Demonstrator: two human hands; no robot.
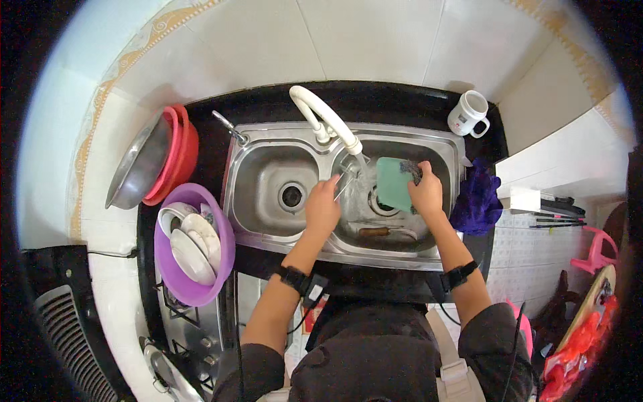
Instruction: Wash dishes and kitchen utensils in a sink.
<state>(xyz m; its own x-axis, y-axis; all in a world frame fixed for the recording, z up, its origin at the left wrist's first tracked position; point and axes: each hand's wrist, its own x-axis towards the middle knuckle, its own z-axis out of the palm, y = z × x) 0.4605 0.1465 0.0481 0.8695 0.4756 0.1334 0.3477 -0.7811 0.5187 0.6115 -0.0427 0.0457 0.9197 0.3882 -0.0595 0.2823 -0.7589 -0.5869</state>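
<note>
My left hand [322,208] grips a thin metal wire utensil [344,187] over the right sink basin [442,166]. The utensil's far end is beside the water running from the white faucet [331,120]; its exact kind is unclear. In my right hand [427,195] is a dark scouring pad [412,170], at the edge of a green, square-cornered plastic piece [393,183]. Whether my fingers also hold the green piece, I cannot tell. That piece partly covers the basin's drain. Closer to me on the basin floor lies a wooden-handled utensil [374,231] among thin metal ones.
The left basin [266,201] adjoins on the left. Beyond it, a purple tub [228,251] holds several white dishes, near red basins [187,151] and a steel bowl [135,168]. A white mug [468,113] and a purple plastic bag [477,201] are at the right.
</note>
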